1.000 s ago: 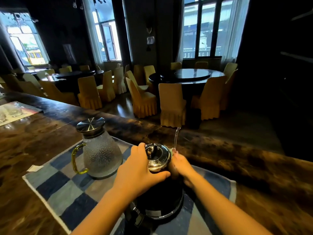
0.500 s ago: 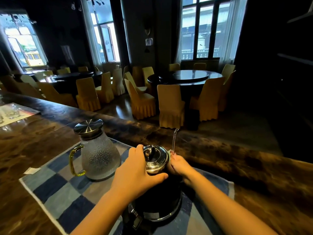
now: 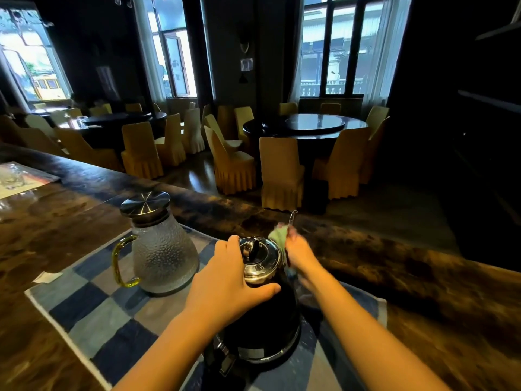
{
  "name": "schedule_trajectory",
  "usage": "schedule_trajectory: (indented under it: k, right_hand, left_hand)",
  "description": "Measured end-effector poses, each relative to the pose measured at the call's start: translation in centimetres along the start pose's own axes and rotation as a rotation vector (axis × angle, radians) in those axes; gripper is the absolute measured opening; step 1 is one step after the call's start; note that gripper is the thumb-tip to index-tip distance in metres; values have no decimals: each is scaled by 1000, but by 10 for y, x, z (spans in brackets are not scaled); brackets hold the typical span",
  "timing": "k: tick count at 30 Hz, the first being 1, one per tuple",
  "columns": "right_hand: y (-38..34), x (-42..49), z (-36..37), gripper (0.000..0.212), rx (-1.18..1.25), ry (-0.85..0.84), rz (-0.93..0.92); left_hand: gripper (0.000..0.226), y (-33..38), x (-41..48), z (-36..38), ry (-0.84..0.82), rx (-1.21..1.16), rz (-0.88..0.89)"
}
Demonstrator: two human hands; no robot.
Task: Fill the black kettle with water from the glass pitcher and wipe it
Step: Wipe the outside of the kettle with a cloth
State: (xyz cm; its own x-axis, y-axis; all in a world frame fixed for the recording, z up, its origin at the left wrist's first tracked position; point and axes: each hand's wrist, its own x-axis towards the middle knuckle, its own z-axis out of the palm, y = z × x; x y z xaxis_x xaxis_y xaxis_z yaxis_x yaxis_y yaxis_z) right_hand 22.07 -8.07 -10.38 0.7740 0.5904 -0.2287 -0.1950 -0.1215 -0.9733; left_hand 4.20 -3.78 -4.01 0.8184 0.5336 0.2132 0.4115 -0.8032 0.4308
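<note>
Filling looks finished: the glass pitcher (image 3: 163, 255) stands capped on the checked mat (image 3: 93, 306) at centre left, and the black kettle (image 3: 262, 320) at lower centre has its steel lid (image 3: 260, 256) on. Wiping is the step in hand. The left hand (image 3: 228, 289) curls round the kettle's neck just under the lid; the right hand (image 3: 298, 255), blurred, seems to pinch a green cloth (image 3: 277, 234) against the kettle's far side

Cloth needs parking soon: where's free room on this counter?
Free: bare counter right of the checked mat; mat squares in front of the pitcher. Crowded: around the kettle, held by the left hand, right hand holding the cloth.
</note>
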Motion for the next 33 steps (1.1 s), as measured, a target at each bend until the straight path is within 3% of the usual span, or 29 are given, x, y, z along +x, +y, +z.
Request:
schedule_trajectory:
  k: [4, 8, 11, 15, 20, 25, 28, 33]
  right_hand:
    - [21, -15, -2, 33, 8, -112, 211]
    - [-28, 0, -13, 29, 10, -61, -1]
    - [-43, 8, -19, 28, 121, -92, -51]
    - [-13, 6, -11, 35, -56, -38, -42]
    - [37, -5, -2, 49, 12, -67, 249]
    - [-20, 9, -14, 40, -149, 47, -91]
    - [-35, 18, -21, 32, -76, 26, -142]
    - [7, 4, -15, 37, -378, -50, -90]
  left_hand:
    - [77, 0, 0, -1, -6, -5, -1]
    - [79, -1, 0, -2, -18, -6, 11]
    - [77, -2, 1, -1, -20, -3, 9]
    - [76, -1, 1, 0, -12, -9, -1]
    - [75, -1, 0, 0, -6, -7, -12]
    - [77, -1, 0, -1, -19, 8, -6]
    - [81, -1, 1, -1, -25, 13, 3]
    - [91, 1, 0, -2, -32, 21, -3]
